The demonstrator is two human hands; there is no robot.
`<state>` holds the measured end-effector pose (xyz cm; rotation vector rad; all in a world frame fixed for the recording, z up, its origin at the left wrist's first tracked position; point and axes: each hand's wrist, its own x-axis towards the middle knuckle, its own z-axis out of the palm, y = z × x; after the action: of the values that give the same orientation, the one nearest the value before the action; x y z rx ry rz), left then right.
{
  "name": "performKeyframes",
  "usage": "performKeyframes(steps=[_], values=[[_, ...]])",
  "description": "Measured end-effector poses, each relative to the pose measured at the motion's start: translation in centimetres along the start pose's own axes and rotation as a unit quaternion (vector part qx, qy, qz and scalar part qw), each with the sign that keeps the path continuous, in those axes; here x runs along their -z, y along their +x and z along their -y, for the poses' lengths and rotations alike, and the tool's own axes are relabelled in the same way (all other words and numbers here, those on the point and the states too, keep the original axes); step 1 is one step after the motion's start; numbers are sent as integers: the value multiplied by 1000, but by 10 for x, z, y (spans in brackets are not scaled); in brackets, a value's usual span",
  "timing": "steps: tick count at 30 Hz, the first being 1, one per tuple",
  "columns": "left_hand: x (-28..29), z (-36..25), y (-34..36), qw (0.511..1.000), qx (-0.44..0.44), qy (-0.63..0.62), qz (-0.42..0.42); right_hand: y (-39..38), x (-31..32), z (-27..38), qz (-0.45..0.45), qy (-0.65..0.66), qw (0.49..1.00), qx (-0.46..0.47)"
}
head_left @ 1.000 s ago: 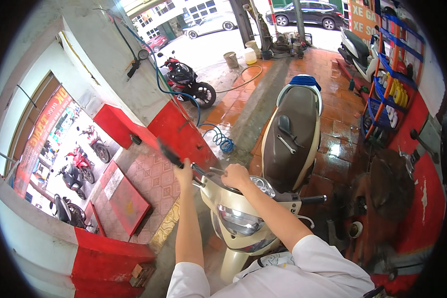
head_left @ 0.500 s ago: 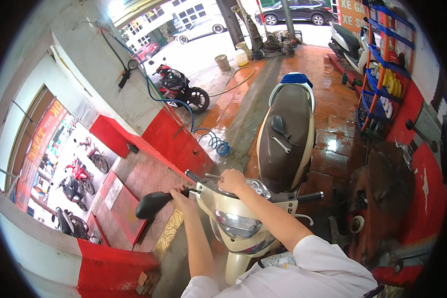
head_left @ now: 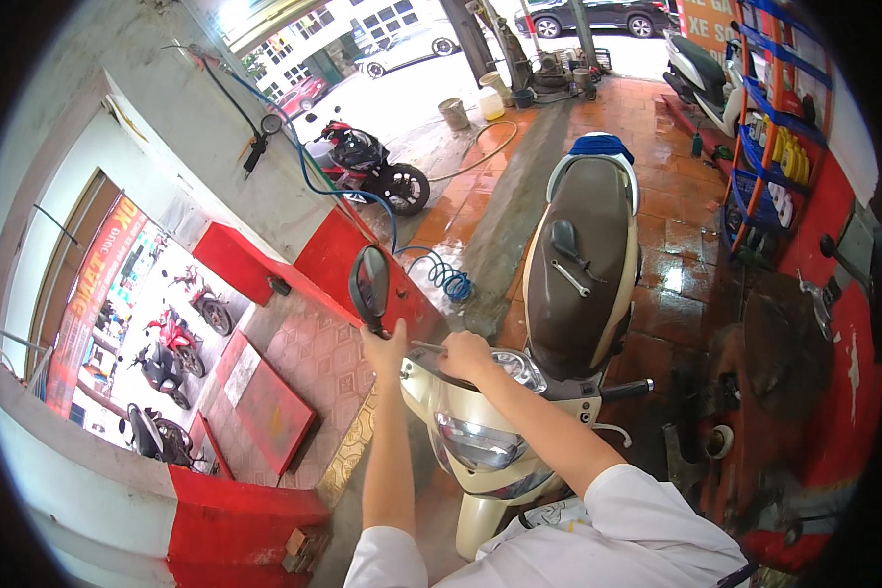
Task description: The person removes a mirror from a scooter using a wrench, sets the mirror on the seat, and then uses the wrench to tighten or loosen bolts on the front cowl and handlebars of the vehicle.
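A cream scooter (head_left: 478, 438) stands with its front towards me. My left hand (head_left: 386, 349) is closed round the stem of a black rear-view mirror (head_left: 369, 285), which points upward at the left end of the handlebar. Close by, over the handlebar cover, my right hand (head_left: 466, 356) is closed; a slim grey rod (head_left: 425, 345) sticks out of it towards the left hand, its kind not clear. The left handlebar grip is mostly hidden. On the brown seat (head_left: 583, 284) lie a spanner (head_left: 570, 277) and another black mirror (head_left: 564, 238).
The right handlebar grip (head_left: 626, 389) and its brake lever (head_left: 613, 432) jut out to the right. A coiled blue hose (head_left: 448, 280) hangs beyond the red-based pillar. At the right stands a blue and orange rack (head_left: 755, 147). A dark motorcycle (head_left: 367, 167) is parked farther back.
The mirror has swung from lying out to the left to standing upward, its glass now showing. My left hand has risen with it. My right hand has stayed over the handlebar.
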<state>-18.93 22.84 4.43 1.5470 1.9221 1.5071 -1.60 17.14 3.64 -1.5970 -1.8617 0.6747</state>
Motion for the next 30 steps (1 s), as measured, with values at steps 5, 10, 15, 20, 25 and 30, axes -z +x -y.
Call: performKeyframes(steps=[5, 10, 15, 20, 25, 30], values=[[-2, -42, -34, 991, -107, 46, -71, 2, -4, -3, -8, -9, 1000, 10], [12, -3, -51, 974, -194, -97, -64, 1, -4, 3, -2, 5, 1000, 12], [28, 18, -95, 959, -166, 155, -170, 0, 1, -10, -12, -4, 1000, 3], [19, -6, -76, 842, 128, -454, -262, 1, -4, -8, -9, 5, 1000, 11], [39, 1, -42, 808, 176, -508, -241, 2, -4, -10, -12, 16, 1000, 15], [67, -2, -14, 785, 213, -582, 3, 3, -5, -12, -6, 11, 1000, 9]])
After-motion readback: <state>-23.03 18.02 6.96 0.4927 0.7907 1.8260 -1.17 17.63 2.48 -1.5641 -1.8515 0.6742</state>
